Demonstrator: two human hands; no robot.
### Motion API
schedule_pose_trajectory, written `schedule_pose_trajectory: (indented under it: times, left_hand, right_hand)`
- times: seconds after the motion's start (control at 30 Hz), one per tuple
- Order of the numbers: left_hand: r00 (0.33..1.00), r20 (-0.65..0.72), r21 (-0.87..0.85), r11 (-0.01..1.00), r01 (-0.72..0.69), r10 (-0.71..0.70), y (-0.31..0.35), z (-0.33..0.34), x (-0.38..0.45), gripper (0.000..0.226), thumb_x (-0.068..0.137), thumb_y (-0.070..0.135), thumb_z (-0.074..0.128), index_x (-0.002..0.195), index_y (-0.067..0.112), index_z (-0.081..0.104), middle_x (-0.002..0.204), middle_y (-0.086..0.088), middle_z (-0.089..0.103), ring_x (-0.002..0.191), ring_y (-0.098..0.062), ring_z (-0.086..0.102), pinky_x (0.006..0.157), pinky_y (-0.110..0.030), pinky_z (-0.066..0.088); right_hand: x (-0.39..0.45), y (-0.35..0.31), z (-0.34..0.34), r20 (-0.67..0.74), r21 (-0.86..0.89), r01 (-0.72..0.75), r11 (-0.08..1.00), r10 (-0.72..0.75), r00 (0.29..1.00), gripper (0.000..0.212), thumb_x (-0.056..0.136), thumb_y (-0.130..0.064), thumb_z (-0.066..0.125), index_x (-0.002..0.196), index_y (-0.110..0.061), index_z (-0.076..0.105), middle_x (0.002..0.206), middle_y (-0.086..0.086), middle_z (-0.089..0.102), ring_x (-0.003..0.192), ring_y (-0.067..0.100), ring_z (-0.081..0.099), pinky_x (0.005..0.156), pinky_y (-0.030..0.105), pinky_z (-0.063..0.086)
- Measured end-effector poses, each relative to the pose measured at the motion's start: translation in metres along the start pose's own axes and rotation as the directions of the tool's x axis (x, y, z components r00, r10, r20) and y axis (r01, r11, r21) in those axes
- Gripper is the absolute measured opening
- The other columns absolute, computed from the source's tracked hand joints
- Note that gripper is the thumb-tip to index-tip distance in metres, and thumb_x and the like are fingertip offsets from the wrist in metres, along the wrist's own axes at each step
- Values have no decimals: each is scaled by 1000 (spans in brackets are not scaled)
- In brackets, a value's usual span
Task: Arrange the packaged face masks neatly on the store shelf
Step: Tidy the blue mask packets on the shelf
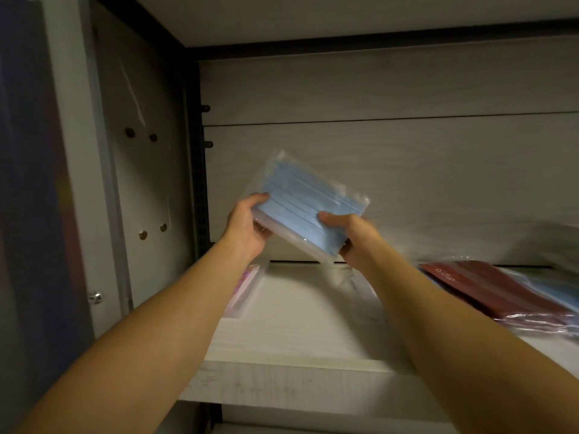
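Blue mask pack [305,211] held tilted above the shelf [300,311].
Left hand [247,225] and right hand [354,236] grip its lower corners; red packs [488,288] lie at right.

Two forearms in view — both bare, no sleeve reaching as far as the frame shows. Left hand [247,225] and right hand [354,236] ungloved — plain, short-looking thumbnails.

Pale wood-grain shelf [297,333] carrying a pink-patterned clear packet [244,289] at left edge, an empty-looking clear bag [357,286] near the middle, and stacked dark-red mask packs [495,292] over blue at right.
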State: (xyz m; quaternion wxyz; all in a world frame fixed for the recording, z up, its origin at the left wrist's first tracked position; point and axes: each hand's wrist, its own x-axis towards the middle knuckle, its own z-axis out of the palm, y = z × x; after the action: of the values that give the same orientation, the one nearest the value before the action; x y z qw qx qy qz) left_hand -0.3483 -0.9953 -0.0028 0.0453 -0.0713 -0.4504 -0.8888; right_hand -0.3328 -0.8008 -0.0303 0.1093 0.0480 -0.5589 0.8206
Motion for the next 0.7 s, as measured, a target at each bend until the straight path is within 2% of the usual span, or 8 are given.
schedule_pose_trajectory:
  times: [0.1, 0.17, 0.23, 0.4, 0.47, 0.57, 0.63, 0.7]
  left_hand:
    - [993, 43, 221, 968, -116, 109, 11, -18, 9, 17, 81, 2, 66, 94, 11, 71, 87, -8, 71, 84, -27, 67, 66, -33, 56]
    - [979, 110, 458, 866, -201, 169, 11, -26, 10, 24, 80, -2, 63, 94, 16, 71, 83, -5, 72, 81, -26, 66, 71, -34, 53]
    - [981, 152, 569, 801, -186, 120, 8, -27, 6, 26, 72, 4, 62, 93, 17, 70, 84, -6, 70, 83, -25, 64, 78, -37, 50]
    - [992, 93, 630, 766, -126, 87, -8, -25, 16, 39, 48, 11, 59, 86, 4, 59, 85, -15, 58, 80, -28, 58, 74, -38, 47]
    - [993, 77, 646, 754, -122, 94, -14, -22, 13, 41, 54, 12, 62, 93, 2, 57, 88, -15, 59, 80, -28, 60, 70, -35, 50]
    - [989, 57, 612, 778, -143, 137, -18, -17, 11, 16, 75, -2, 60, 88, 6, 55, 82, -9, 56, 76, -24, 58, 58, -28, 46]
    - [987, 58, 587, 795, -154, 149, -20, -18, 15, 17, 77, -7, 56, 88, 5, 56, 80, -9, 56, 76, -25, 58, 55, -27, 45]
    - [989, 52, 583, 800, -140, 135, -22, -21, 16, 19, 77, -9, 55, 91, 4, 56, 79, -10, 55, 70, -23, 56, 51, -24, 43]
  right_hand:
    - [1, -5, -13, -40, -147, 5, 989, -11, 999, 65, 58, -9, 95, 115, -5, 64, 106, 13, 74, 93, 32, 73, 81, 48, 61]
    - [2, -8, -21, -28, -222, 6, 975, -13, 1000, 54, 64, -6, 92, 110, -4, 65, 103, 14, 75, 89, 32, 74, 76, 46, 62]
    - [1, -10, -26, -3, -271, 7, 963, -8, 1000, 52, 64, -5, 91, 110, -3, 66, 103, 14, 75, 88, 32, 75, 74, 45, 62]
    - [2, -10, -28, 52, -336, -6, 942, 25, 998, 60, 58, -6, 93, 112, -4, 66, 106, 14, 75, 93, 32, 73, 81, 46, 61]
    - [3, -10, -28, 55, -346, -8, 938, 28, 998, 73, 49, -11, 93, 116, -4, 65, 108, 15, 74, 95, 33, 73, 84, 50, 60]
    - [6, -12, -30, 46, -322, 14, 947, 1, 999, 79, 45, -14, 93, 118, -5, 64, 111, 15, 74, 97, 34, 73, 86, 53, 59]
    - [6, -12, -30, 62, -336, 14, 942, 7, 998, 86, 41, -17, 96, 121, -5, 63, 113, 15, 73, 99, 34, 72, 87, 53, 59]
    - [4, -10, -31, 95, -360, -4, 933, 40, 995, 79, 50, -13, 96, 122, -5, 63, 114, 15, 72, 103, 34, 71, 90, 53, 58]
